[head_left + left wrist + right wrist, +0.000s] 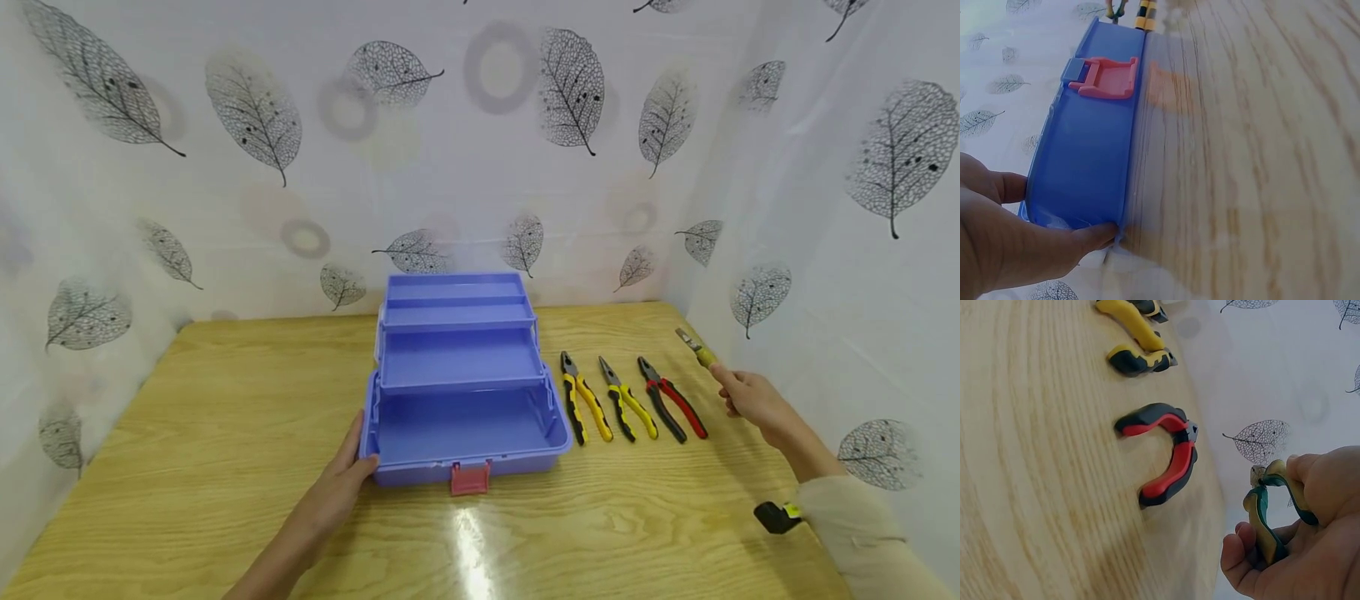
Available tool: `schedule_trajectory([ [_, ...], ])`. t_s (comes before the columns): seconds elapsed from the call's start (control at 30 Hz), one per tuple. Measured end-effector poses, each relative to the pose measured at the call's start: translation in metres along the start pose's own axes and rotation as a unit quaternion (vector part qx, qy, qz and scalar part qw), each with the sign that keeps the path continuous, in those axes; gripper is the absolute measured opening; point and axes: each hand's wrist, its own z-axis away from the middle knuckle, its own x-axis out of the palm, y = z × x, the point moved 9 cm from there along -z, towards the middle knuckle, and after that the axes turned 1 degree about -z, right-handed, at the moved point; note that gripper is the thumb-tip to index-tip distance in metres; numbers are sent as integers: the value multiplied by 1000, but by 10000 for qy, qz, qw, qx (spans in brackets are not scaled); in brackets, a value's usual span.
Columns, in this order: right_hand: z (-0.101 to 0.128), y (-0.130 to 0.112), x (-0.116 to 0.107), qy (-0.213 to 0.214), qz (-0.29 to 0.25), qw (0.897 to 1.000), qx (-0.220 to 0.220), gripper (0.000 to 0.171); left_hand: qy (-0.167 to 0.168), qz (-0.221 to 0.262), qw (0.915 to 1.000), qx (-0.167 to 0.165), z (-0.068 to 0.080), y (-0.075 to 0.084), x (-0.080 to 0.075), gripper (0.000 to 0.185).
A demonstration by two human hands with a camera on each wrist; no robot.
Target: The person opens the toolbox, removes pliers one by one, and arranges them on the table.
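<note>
A purple-blue toolbox stands unlatched on the table, its two stepped trays raised at the back and a pink latch hanging in front. My left hand grips its front left corner, with the thumb on the front wall. Off to the right, my right hand holds a pair of pliers with yellow and green handles, lifted above the table. Nearest to that hand lie red-and-black pliers. Beside them are yellow-and-black needle-nose pliers and yellow-and-black pliers.
The wooden table runs back to a white curtain printed with leaves, which also hangs along both sides. A small black-and-yellow object lies by the right sleeve, partly covered by it.
</note>
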Motion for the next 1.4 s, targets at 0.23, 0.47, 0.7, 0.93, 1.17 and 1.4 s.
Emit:
schedule_trajectory([
  [0.23, 0, 10, 2, -60, 54, 10000, 20, 64, 4, 25, 10000, 25, 1, 1, 0, 70],
  [0.47, -3, 20, 5, -34, 41, 10000, 50, 58, 14, 45, 10000, 29, 2, 1, 0, 70],
  [0.7, -2, 18, 5, 22, -52, 10000, -65, 55, 40, 19, 10000, -18, 2, 0, -1, 71],
  [0.93, -6, 24, 7, 102, 110, 9998, -128, 52, 47, -10, 10000, -38, 2, 0, -1, 71],
  [1.17, -3, 22, 7, 206, 548, 9981, -194, 51, 52, -10, 10000, 8, 2, 0, -1, 70],
  [1.4, -6, 28, 5, 262, 983, 9946, -226, 52, 90, 7, 10000, -23, 2, 1, 0, 70],
])
